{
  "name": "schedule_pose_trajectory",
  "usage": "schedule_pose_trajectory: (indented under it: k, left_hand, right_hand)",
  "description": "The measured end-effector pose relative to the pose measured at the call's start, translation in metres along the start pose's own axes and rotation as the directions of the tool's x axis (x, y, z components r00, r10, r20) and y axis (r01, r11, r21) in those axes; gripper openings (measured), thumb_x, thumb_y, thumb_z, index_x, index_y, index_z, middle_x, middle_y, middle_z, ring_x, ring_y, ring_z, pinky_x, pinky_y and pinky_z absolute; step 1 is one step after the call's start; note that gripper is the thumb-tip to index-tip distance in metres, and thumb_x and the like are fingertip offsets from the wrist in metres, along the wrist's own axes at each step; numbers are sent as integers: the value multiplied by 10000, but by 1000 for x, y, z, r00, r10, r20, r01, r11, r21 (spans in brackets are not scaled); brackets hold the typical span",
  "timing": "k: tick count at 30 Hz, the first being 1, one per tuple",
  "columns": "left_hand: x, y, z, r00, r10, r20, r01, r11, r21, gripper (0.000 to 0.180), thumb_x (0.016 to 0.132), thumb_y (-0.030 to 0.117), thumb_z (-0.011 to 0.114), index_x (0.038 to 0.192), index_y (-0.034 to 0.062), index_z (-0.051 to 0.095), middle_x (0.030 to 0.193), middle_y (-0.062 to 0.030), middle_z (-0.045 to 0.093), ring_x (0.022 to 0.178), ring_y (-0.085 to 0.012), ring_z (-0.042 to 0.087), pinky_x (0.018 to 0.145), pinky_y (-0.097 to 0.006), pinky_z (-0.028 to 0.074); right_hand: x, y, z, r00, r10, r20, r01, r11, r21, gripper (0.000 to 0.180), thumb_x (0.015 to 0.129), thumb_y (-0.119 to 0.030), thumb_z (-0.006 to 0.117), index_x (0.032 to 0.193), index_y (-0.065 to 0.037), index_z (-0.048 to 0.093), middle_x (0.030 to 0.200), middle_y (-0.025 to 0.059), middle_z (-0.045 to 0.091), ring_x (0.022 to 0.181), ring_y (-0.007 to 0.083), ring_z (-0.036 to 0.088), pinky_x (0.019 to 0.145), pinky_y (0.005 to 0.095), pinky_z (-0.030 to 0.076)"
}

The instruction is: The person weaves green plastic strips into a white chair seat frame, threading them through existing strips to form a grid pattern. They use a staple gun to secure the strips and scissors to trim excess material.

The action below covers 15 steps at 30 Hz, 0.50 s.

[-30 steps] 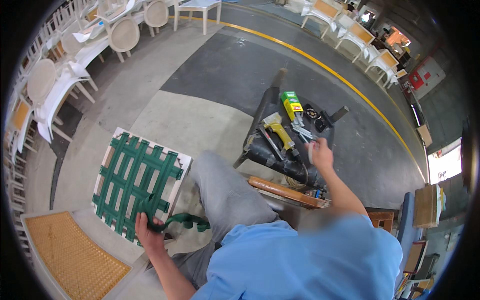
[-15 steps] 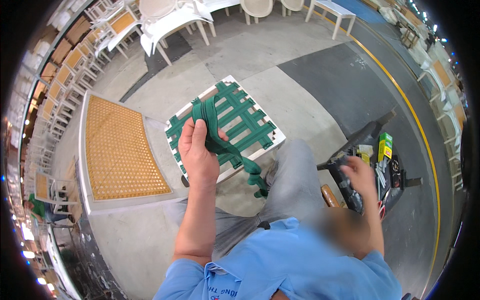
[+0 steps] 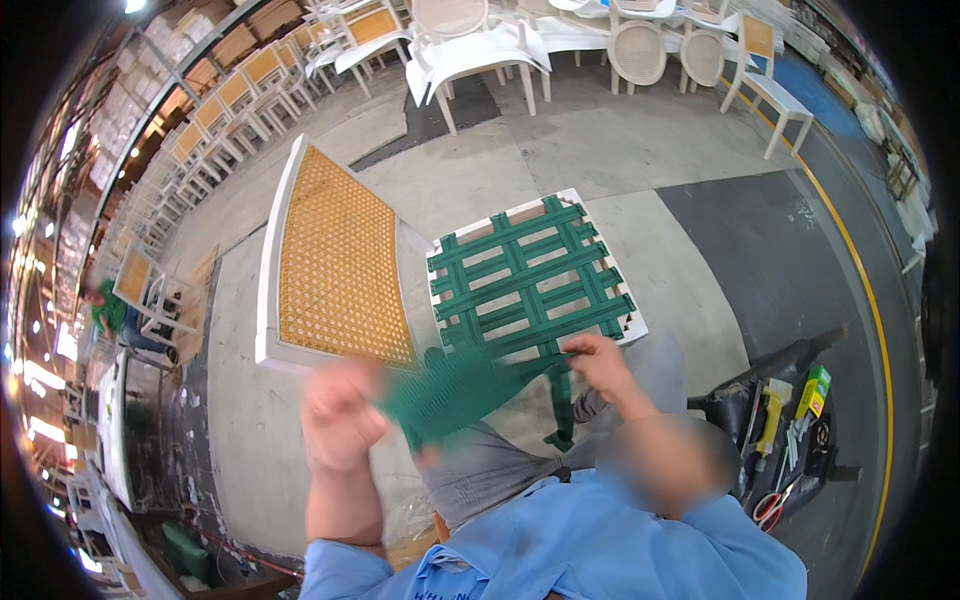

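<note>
A bundle of green elastic webbing (image 3: 455, 385) stretches, smeared by motion, between my two hands. My left hand (image 3: 342, 415) is blurred but closed around its left end. On the right, my right hand (image 3: 600, 368) pinches the strip between thumb and fingers, and a loose tail hangs below it. Just beyond lies a white chair's seat frame (image 3: 640, 318), crossed by interlaced green straps (image 3: 520, 275). The chair's backrest, a cane panel (image 3: 340, 265) in a white surround, rises to the left of the seat.
At my right, a black tool holder (image 3: 735, 405) carries red-handled scissors (image 3: 768, 510), a yellow-handled tool (image 3: 772, 412) and a green-yellow box (image 3: 815, 388). White chairs (image 3: 470, 65) line the back. Another person (image 3: 125, 315) in green sits far left.
My right hand has come from beside the tool holder to the webbing. My left hand has moved lower and left, drawing the webbing out sideways. The view has shifted left.
</note>
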<state>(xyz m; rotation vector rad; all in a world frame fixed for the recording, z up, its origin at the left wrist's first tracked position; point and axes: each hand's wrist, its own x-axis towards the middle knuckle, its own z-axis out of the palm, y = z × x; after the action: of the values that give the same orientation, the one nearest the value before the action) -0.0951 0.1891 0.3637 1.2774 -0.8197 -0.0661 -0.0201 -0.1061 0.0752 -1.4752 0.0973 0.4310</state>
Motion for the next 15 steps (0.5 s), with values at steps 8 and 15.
schedule_pose_trajectory:
  k: [8, 15]
  left_hand:
    - [-68, -66, 13, 383, -902, -198, 254, -103, 962, 382, 984, 144, 591, 1362, 87, 603, 869, -187, 721, 861, -401, 720, 722, -480, 577]
    - [-54, -113, 4, 717, -372, -590, 440, 897, -32, 511, 1071, 231, 534, 1502, -5, 394, 1385, -200, 606, 1135, -315, 690, 989, -474, 556]
  right_hand:
    - [-35, -61, -44, 964, -267, 17, 266, 946, -185, 308, 824, 71, 534, 1108, -21, 607, 965, 35, 669, 935, 119, 644, 846, 271, 490]
    - [-127, -85, -21, 932, -345, 107, 360, 864, -352, 450, 810, 23, 690, 1240, -43, 575, 1016, 65, 652, 954, 171, 644, 862, 321, 514]
